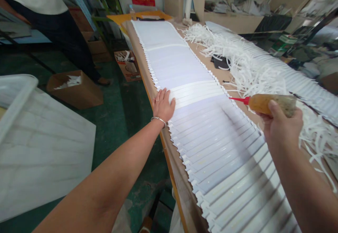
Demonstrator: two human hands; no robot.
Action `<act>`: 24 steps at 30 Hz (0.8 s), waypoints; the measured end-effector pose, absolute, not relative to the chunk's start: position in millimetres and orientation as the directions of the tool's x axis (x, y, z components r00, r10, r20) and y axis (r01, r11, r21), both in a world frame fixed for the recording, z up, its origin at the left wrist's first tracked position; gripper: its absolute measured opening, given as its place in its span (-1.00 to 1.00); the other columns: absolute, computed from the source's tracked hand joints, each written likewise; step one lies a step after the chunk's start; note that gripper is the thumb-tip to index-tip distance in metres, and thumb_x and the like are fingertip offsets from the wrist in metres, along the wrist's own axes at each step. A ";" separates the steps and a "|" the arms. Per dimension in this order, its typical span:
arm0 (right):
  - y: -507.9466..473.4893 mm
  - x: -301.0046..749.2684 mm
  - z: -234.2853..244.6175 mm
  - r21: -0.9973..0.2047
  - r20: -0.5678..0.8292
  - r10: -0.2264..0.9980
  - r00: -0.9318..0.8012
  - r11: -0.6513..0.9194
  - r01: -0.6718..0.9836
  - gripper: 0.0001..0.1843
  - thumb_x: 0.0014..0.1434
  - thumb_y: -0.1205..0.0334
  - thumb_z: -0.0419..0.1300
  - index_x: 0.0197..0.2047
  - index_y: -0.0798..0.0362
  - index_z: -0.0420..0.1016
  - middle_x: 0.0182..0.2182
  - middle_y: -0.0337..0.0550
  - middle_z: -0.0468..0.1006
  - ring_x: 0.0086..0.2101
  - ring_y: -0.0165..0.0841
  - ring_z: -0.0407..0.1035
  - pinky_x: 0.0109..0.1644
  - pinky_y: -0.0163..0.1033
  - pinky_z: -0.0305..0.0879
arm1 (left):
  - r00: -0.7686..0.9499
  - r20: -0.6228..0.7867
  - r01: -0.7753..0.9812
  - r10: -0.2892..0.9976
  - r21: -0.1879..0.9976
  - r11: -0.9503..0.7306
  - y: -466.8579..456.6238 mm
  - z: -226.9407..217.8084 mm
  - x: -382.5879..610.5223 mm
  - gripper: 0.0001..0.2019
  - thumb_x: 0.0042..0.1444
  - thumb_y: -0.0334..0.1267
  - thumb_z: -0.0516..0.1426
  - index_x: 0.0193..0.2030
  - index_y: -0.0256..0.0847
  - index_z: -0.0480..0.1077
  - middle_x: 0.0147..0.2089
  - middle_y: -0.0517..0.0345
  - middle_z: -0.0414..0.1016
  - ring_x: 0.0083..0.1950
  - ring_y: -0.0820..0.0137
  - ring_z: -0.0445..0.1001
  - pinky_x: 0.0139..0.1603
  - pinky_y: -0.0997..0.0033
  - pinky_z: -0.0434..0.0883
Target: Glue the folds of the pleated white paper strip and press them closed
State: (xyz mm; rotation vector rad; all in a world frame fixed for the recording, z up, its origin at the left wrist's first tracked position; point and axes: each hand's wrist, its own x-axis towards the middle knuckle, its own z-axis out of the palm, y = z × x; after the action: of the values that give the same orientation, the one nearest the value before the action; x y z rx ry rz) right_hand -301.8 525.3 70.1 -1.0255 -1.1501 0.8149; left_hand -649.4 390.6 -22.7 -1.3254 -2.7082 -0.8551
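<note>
Glue bottle (271, 104) in right hand (283, 125) grip, base hidden; left hand (163, 105) flat on sheets (211, 134).

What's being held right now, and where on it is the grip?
The right hand holds a glue bottle around its body, red nozzle free. The left hand holds nothing; it lies flat on the edge of the overlapped white sheets.
</note>
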 end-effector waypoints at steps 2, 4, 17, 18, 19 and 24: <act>549.5 -299.6 60.0 -0.958 0.199 0.954 0.226 0.238 -0.161 -0.50 -0.04 0.15 0.51 -0.07 -0.06 0.42 -0.05 -0.07 0.58 -0.14 -0.14 0.60 -0.09 0.08 0.63 | -0.644 0.242 0.731 0.726 0.475 0.490 390.8 -23.5 -649.8 -0.43 0.46 -0.06 -0.04 0.52 -0.17 0.27 0.61 0.08 0.13 0.64 0.15 0.02 0.63 -0.05 0.03; 566.4 -299.5 47.9 -0.964 0.144 0.967 0.211 0.185 -0.192 -0.54 -0.04 0.18 0.50 -0.11 -0.02 0.42 -0.10 -0.09 0.59 -0.21 -0.19 0.60 -0.20 -0.01 0.66 | -0.639 0.248 0.735 0.728 0.476 0.483 390.7 -24.0 -650.2 -0.43 0.46 -0.06 -0.04 0.52 -0.18 0.27 0.61 0.06 0.13 0.63 0.14 0.03 0.62 -0.05 0.04; 600.5 -312.2 20.8 -0.979 0.122 0.938 0.323 0.168 -0.117 -0.41 -0.08 0.14 0.51 -0.07 -0.07 0.27 -0.07 -0.18 0.57 -0.21 -0.23 0.60 -0.31 -0.07 0.68 | -0.637 0.251 0.738 0.729 0.472 0.482 390.1 -24.6 -651.4 -0.44 0.46 -0.06 -0.03 0.52 -0.15 0.27 0.61 0.07 0.13 0.64 0.15 0.02 0.62 -0.03 0.03; 599.3 -313.1 20.6 -0.979 0.125 0.939 0.320 0.170 -0.116 -0.39 -0.09 0.13 0.51 -0.06 -0.07 0.27 -0.07 -0.18 0.57 -0.21 -0.23 0.60 -0.31 -0.05 0.68 | -0.637 0.250 0.738 0.729 0.472 0.482 390.1 -24.4 -651.3 -0.44 0.46 -0.06 -0.03 0.52 -0.16 0.27 0.61 0.07 0.13 0.64 0.15 0.02 0.62 -0.03 0.02; 597.5 -314.1 20.6 -0.978 0.127 0.941 0.314 0.171 -0.116 -0.38 -0.10 0.11 0.52 -0.06 -0.06 0.27 -0.07 -0.18 0.56 -0.22 -0.24 0.60 -0.30 -0.04 0.68 | -0.636 0.249 0.738 0.730 0.472 0.482 390.0 -24.1 -651.2 -0.44 0.46 -0.06 -0.04 0.52 -0.17 0.27 0.61 0.07 0.13 0.64 0.16 0.02 0.62 -0.03 0.02; 582.5 -320.6 24.6 -0.982 0.120 0.964 0.237 0.150 -0.113 -0.35 -0.14 0.05 0.55 -0.09 -0.02 0.31 -0.12 -0.14 0.56 -0.22 -0.21 0.58 -0.29 0.00 0.68 | -0.639 0.242 0.735 0.730 0.473 0.486 389.6 -22.8 -650.3 -0.43 0.46 -0.06 -0.05 0.52 -0.17 0.26 0.61 0.07 0.12 0.64 0.16 0.02 0.63 -0.02 0.02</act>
State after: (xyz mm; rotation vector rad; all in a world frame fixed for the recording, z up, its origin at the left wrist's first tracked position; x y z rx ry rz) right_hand -320.6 582.5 24.6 -1.1162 -1.0082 1.0012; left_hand -650.3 389.6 -22.8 -1.3306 -2.7008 -0.8664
